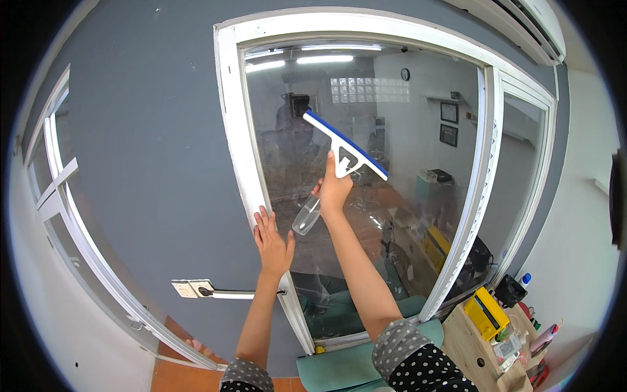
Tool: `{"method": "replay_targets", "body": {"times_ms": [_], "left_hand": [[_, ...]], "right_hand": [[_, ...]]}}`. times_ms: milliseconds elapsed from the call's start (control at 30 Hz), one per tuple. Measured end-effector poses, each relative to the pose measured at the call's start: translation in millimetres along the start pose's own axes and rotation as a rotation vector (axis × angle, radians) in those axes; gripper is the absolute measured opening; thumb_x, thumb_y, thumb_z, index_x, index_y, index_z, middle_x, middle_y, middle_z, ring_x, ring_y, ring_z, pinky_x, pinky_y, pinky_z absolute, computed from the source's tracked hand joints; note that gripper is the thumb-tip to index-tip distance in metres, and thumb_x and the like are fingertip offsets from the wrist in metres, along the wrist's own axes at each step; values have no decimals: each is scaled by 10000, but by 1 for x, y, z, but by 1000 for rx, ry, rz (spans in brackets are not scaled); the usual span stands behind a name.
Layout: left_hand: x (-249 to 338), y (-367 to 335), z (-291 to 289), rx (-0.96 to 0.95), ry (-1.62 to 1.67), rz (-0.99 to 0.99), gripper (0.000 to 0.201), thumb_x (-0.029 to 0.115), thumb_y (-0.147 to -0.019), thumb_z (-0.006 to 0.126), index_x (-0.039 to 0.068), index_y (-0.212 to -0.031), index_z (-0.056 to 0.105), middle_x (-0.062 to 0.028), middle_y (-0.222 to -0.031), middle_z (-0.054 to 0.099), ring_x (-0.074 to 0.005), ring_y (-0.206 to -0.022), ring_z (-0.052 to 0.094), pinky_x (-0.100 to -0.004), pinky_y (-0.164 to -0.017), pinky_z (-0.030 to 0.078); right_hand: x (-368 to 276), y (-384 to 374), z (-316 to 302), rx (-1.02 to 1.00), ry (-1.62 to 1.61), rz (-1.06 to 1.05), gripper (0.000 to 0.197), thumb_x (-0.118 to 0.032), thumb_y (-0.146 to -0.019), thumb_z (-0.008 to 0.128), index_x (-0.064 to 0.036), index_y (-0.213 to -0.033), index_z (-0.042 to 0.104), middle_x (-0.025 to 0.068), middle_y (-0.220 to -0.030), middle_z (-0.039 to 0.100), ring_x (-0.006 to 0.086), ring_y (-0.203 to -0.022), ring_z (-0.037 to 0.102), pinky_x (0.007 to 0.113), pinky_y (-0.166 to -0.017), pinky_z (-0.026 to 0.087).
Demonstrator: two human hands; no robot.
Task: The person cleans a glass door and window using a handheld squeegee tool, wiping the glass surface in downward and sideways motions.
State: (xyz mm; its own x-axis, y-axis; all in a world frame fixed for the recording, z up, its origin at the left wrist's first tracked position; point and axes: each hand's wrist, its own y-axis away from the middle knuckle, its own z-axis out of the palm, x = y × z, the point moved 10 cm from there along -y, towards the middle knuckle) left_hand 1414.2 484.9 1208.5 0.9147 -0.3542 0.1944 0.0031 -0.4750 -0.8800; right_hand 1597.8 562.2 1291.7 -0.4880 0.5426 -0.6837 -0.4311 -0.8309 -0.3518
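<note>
My right hand (pixel 334 194) is wrapped round the neck of a spray squeegee (pixel 351 145), in front of the window glass (pixel 418 85). The tool has a white triangular head, a long blue blade and a clear bottle (pixel 307 215) for a handle. Its blade slants down to the right; whether it touches the pane I cannot tell. My left hand (pixel 273 245) rests with fingers spread at the left side of the white window frame (pixel 243 150), holding nothing. The pane looks hazy and carries reflections of the room.
Below the window lies a teal padded surface (pixel 346 372). A wooden desk (pixel 467 330) at lower right bears a yellow box (pixel 486 313) and bottles. A wall socket with a plug (pixel 196 289) sits near my left forearm. An air conditioner (pixel 522 26) hangs upper right.
</note>
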Motion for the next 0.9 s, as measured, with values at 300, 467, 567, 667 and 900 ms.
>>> {"method": "replay_targets", "body": {"times_ms": [300, 467, 567, 667, 900], "left_hand": [[10, 0, -4, 53, -93, -25, 609, 149, -812, 546, -63, -1333, 312, -213, -1497, 178, -355, -1400, 136, -511, -1100, 141], [13, 1, -10, 72, -99, -25, 610, 124, -796, 538, -67, -1330, 313, -214, -1498, 175, -356, -1398, 144, -515, -1100, 133], [9, 1, -14, 69, -98, -51, 618, 123, -790, 528, -78, -1331, 306, -207, -1501, 174, -345, -1402, 140, -519, -1098, 133], [16, -3, -11, 32, -92, -111, 639, 122, -783, 520, -92, -1337, 286, -197, -1503, 175, -328, -1406, 139, -520, -1098, 126], [12, 3, -14, 45, -59, -131, 730, 95, -758, 495, -122, -1381, 183, -192, -1509, 167, -314, -1409, 134, -565, -1085, 36]], "right_hand": [[36, 26, 9, -132, 469, -162, 449, -390, -805, 681, 50, -876, 628, 202, -796, 672, 338, -810, 669, 389, -692, 492], [33, 27, 1, -153, 612, -290, 416, -328, -826, 684, 72, -910, 610, 165, -720, 664, 241, -660, 656, 362, -599, 488], [34, 35, -9, -181, 719, -282, 422, -338, -816, 691, 67, -902, 605, 188, -735, 665, 299, -710, 674, 382, -604, 491], [50, 29, -38, -203, 848, -328, 527, -467, -775, 685, 45, -854, 588, 246, -714, 637, 408, -714, 641, 447, -599, 496], [87, 57, -83, -317, 1073, -340, 493, -402, -759, 724, 47, -910, 587, 224, -723, 644, 392, -713, 644, 431, -588, 502]]}}
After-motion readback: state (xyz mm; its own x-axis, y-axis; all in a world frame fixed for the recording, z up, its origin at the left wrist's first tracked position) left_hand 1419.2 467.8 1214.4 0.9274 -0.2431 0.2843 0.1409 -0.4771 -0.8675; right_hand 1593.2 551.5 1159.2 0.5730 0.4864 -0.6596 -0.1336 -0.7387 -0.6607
